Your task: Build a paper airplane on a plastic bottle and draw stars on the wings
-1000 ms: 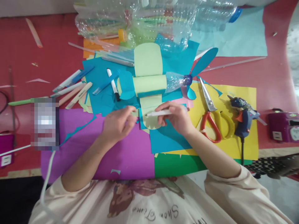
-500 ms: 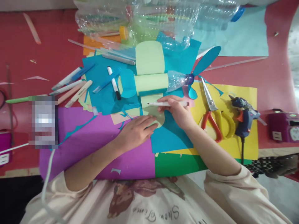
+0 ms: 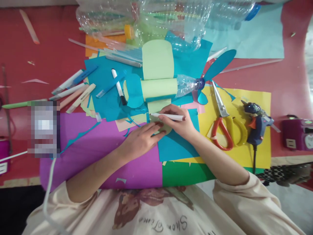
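Note:
My right hand (image 3: 179, 122) grips a white marker (image 3: 168, 116), its tip pointing left over the near light-green paper wing (image 3: 157, 106) of a bottle aeroplane (image 3: 158, 86). My left hand (image 3: 140, 140) lies flat with fingers stretched out, pressing the rounded end of that wing onto the paper sheets. The aeroplane has a light-green body wrap, a second wing (image 3: 157, 60) pointing away from me, a teal tail piece (image 3: 133, 89) and a teal propeller (image 3: 217, 67) on its blue cap.
Red-handled scissors (image 3: 221, 122) and a blue glue gun (image 3: 256, 122) lie on the yellow sheet (image 3: 261, 153) at right. Several markers (image 3: 73, 89) lie at left. Clear plastic bottles (image 3: 146, 19) are piled at the back. Purple (image 3: 102, 153), teal and green sheets cover the red surface.
My left hand went from a pinch near the marker tip to lying flat on the wing. My right hand lowered the marker onto the wing and slid slightly left.

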Tool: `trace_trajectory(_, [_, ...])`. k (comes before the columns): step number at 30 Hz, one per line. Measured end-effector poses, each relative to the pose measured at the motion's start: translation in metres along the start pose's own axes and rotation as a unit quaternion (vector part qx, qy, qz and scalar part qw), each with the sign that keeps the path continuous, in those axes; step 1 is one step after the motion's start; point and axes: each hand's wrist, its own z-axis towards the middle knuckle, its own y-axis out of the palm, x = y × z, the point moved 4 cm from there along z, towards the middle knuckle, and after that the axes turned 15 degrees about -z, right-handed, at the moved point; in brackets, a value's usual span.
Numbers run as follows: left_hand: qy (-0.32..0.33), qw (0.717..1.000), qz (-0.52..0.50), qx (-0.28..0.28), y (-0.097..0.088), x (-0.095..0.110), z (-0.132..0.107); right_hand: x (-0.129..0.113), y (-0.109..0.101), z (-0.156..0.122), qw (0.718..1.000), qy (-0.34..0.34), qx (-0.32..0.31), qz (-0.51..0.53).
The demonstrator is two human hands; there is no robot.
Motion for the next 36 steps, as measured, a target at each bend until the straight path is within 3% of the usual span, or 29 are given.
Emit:
trace_trajectory(12, [-0.01,0.999,0.017,-0.033,0.004,-0.004,-0.005,0.001,-0.007,0.0,0.999,0.001,0.026,-0.036])
trace_trajectory(36, [0.001,1.0,-0.003,-0.024,0.002,-0.004,-0.005,-0.002,-0.037,0.001,0.987,0.021,0.129,-0.098])
